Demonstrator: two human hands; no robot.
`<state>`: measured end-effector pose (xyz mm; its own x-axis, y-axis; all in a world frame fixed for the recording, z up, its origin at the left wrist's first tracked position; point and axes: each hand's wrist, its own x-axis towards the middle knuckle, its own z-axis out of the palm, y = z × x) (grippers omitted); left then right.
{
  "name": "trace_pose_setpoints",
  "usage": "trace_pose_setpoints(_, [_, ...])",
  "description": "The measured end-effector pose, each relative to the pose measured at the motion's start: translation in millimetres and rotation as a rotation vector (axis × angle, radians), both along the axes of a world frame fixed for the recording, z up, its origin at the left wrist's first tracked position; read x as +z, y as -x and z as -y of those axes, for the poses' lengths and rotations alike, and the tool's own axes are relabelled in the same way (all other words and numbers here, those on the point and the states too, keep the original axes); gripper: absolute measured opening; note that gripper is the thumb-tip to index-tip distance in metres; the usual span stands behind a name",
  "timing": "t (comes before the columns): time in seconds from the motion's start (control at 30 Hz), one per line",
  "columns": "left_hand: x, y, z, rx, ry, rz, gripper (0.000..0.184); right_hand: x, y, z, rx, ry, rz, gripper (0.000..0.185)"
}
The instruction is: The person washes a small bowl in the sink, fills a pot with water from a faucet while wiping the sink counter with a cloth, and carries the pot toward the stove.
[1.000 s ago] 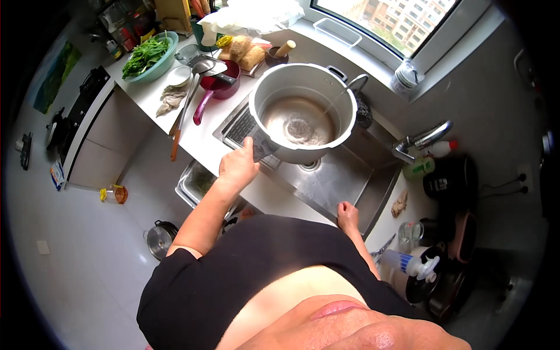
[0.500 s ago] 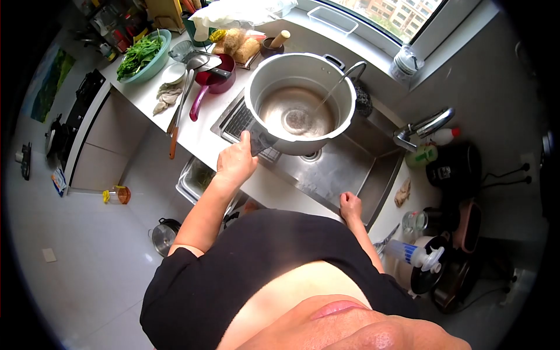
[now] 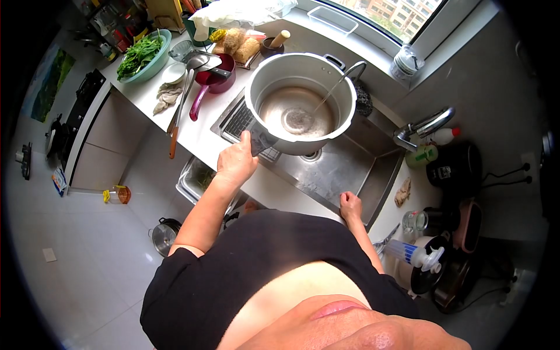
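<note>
CHANGE: no visible shift within half a second; pot (image 3: 300,74) steady under running spout (image 3: 357,64) | your left hand (image 3: 237,161): gripping handle (image 3: 265,141) | your right hand (image 3: 350,206): fingers curled, at sink (image 3: 335,178) edge

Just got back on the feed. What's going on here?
The person's left hand grips the dark handle of a big metal pot over the sink. A thin stream runs into the pot from a slim curved spout. The right hand is curled at the sink's near edge; whether it grips anything isn't clear. A purple saucepan stands on the counter, left of the pot.
</note>
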<state>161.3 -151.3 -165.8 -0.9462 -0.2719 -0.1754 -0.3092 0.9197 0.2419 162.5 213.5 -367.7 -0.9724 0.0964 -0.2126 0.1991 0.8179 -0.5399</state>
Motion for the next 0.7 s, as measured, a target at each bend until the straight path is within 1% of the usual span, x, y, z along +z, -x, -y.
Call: trace_pose_setpoints(0.7, [-0.2, 0.2, -0.5, 0.006, 0.000, 0.004, 0.044, -1.1, 0.2, -0.6, 0.001, -0.018, 0.012, 0.028])
